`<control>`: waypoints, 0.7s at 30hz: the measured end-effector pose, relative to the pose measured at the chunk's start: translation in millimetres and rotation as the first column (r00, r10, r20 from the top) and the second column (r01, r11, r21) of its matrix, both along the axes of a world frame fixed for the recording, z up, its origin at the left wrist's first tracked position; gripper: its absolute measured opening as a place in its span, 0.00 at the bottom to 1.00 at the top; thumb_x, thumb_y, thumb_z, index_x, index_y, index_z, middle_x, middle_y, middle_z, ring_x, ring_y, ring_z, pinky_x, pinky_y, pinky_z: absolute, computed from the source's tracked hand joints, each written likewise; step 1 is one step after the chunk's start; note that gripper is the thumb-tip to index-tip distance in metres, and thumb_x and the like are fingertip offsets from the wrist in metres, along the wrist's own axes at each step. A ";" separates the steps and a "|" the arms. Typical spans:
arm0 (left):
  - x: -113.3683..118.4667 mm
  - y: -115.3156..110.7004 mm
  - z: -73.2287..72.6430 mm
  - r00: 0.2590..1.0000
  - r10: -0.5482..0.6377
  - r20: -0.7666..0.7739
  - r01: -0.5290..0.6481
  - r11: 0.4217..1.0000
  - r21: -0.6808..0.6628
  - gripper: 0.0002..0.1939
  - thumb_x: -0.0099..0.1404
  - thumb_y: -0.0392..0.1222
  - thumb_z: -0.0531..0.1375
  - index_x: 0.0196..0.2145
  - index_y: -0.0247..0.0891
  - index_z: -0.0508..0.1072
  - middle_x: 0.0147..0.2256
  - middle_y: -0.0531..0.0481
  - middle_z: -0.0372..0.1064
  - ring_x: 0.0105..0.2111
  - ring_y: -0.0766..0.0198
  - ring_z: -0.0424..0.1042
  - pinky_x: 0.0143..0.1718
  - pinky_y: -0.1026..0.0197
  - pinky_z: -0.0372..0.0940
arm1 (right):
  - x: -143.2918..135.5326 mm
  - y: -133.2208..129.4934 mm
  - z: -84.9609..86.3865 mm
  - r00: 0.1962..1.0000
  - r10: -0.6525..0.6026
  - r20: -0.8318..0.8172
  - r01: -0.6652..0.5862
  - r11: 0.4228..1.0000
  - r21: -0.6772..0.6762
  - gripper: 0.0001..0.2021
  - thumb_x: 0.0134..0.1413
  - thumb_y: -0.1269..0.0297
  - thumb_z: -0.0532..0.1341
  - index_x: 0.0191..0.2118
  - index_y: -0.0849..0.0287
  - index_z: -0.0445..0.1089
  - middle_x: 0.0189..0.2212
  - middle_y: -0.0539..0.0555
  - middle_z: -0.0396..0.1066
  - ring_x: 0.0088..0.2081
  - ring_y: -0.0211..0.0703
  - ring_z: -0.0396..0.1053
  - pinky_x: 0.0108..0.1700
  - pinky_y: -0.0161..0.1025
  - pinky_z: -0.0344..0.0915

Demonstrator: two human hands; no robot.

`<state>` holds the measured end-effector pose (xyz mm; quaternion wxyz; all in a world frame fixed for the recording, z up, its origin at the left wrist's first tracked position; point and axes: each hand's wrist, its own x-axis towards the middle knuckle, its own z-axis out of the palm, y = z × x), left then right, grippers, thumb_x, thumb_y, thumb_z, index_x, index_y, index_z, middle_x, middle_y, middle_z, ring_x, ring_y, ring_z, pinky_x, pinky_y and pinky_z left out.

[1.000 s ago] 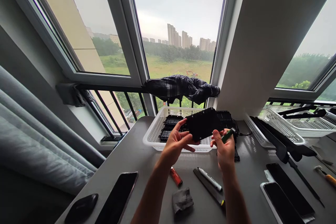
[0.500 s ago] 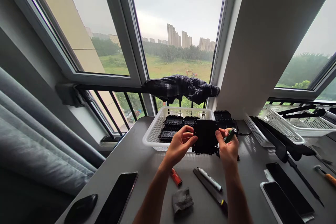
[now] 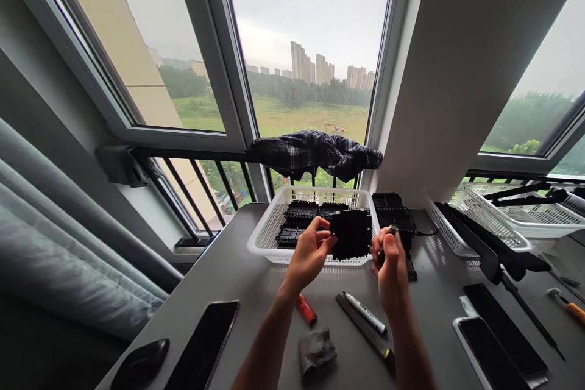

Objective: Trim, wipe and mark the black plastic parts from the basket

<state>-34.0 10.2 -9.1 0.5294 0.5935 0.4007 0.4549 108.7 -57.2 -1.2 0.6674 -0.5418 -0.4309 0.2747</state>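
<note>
My left hand (image 3: 313, 253) pinches the left edge of a flat black square plate (image 3: 351, 234) with small notches along its edges. The plate is held up in front of a white basket (image 3: 267, 244), which contains several similar black pieces (image 3: 299, 213). Just right of the plate, my right hand (image 3: 390, 259) is closed around a small tool, mostly hidden by the fingers; its dark tip shows at the top. The right hand is apart from the plate. More black pieces (image 3: 387, 204) lie beside the basket on the right.
On the grey table (image 3: 247, 341) lie a red lighter-like object (image 3: 306, 309), white marker (image 3: 364, 312), dark cutter (image 3: 363, 329), crumpled grey cloth (image 3: 317, 350), phones (image 3: 491, 353) and a mouse (image 3: 141, 362). White baskets (image 3: 521, 237) stand at right.
My right hand has let go of the plate's right edge and turned, hiding the green tool more. The plate has shifted slightly left and tilted in my left hand.
</note>
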 end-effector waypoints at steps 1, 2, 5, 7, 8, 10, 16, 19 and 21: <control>0.0 -0.3 0.2 1.000 0.003 -0.003 -0.003 1.000 0.008 0.13 0.56 0.44 0.62 0.34 0.40 0.61 0.25 0.56 0.68 0.27 0.65 0.71 0.31 0.63 0.66 | -2.9 0.3 0.2 0.984 0.145 -0.104 -0.149 0.988 -0.034 0.19 0.56 0.43 0.48 0.28 0.54 0.54 0.22 0.45 0.52 0.23 0.36 0.48 0.23 0.33 0.48; 0.2 -0.8 0.6 1.000 -0.006 -0.001 0.006 1.000 0.016 0.13 0.55 0.44 0.63 0.33 0.40 0.61 0.24 0.56 0.68 0.26 0.65 0.71 0.31 0.63 0.66 | -5.7 1.7 -0.4 0.945 0.261 -0.196 -0.278 0.959 -0.061 0.19 0.54 0.43 0.49 0.27 0.55 0.53 0.22 0.45 0.51 0.22 0.35 0.46 0.22 0.33 0.46; 1.1 -2.6 2.0 0.998 -0.062 0.009 0.061 0.997 0.050 0.13 0.55 0.42 0.63 0.33 0.41 0.60 0.24 0.56 0.69 0.26 0.64 0.72 0.31 0.63 0.65 | -12.2 10.5 -6.0 0.839 0.428 -0.337 -0.482 0.871 -0.095 0.18 0.50 0.45 0.52 0.23 0.56 0.53 0.20 0.45 0.49 0.23 0.35 0.42 0.23 0.33 0.42; 1.5 -3.9 3.0 0.998 -0.067 -0.008 0.068 0.994 0.086 0.11 0.57 0.41 0.61 0.33 0.41 0.59 0.25 0.55 0.70 0.27 0.64 0.73 0.31 0.64 0.65 | -14.0 16.6 -10.8 0.794 0.469 -0.388 -0.538 0.838 -0.090 0.18 0.47 0.47 0.53 0.21 0.56 0.53 0.20 0.45 0.49 0.23 0.35 0.42 0.23 0.33 0.42; 1.7 -4.5 3.5 0.998 -0.052 -0.026 0.054 0.992 0.110 0.10 0.58 0.40 0.60 0.33 0.41 0.59 0.25 0.55 0.70 0.27 0.63 0.73 0.31 0.64 0.65 | -14.3 18.9 -12.9 0.778 0.472 -0.415 -0.550 0.831 -0.087 0.18 0.45 0.47 0.53 0.20 0.56 0.54 0.19 0.45 0.49 0.23 0.35 0.43 0.23 0.33 0.42; 1.7 -5.7 4.0 0.997 -0.007 -0.074 0.020 0.985 0.173 0.07 0.59 0.38 0.58 0.32 0.41 0.60 0.25 0.54 0.71 0.28 0.64 0.74 0.32 0.65 0.65 | -14.0 21.7 -15.5 0.756 0.459 -0.467 -0.553 0.829 -0.081 0.17 0.43 0.47 0.54 0.19 0.56 0.54 0.19 0.46 0.50 0.22 0.35 0.43 0.23 0.33 0.41; 2.2 -8.8 3.7 0.984 0.019 -0.176 0.033 0.956 0.290 0.05 0.61 0.37 0.56 0.32 0.41 0.61 0.27 0.53 0.73 0.29 0.63 0.74 0.34 0.64 0.65 | -13.0 21.8 -14.5 0.711 0.404 -0.575 -0.513 0.858 -0.031 0.16 0.42 0.50 0.55 0.19 0.55 0.53 0.18 0.45 0.49 0.21 0.35 0.44 0.22 0.33 0.43; 3.6 -9.8 3.2 0.985 -0.001 -0.175 0.052 0.956 0.287 0.04 0.61 0.36 0.55 0.32 0.42 0.61 0.28 0.52 0.73 0.32 0.62 0.75 0.36 0.64 0.66 | -12.8 21.0 -11.4 0.696 0.391 -0.603 -0.511 0.859 -0.033 0.15 0.41 0.51 0.55 0.19 0.55 0.53 0.18 0.46 0.49 0.22 0.35 0.45 0.21 0.33 0.44; 4.3 -10.2 2.8 0.986 0.000 -0.165 0.047 0.958 0.282 0.04 0.61 0.35 0.55 0.32 0.42 0.62 0.29 0.52 0.74 0.34 0.61 0.76 0.38 0.63 0.66 | -11.7 20.2 -8.5 0.683 0.396 -0.614 -0.529 0.847 -0.042 0.15 0.40 0.50 0.55 0.19 0.55 0.53 0.18 0.46 0.49 0.22 0.35 0.45 0.21 0.33 0.44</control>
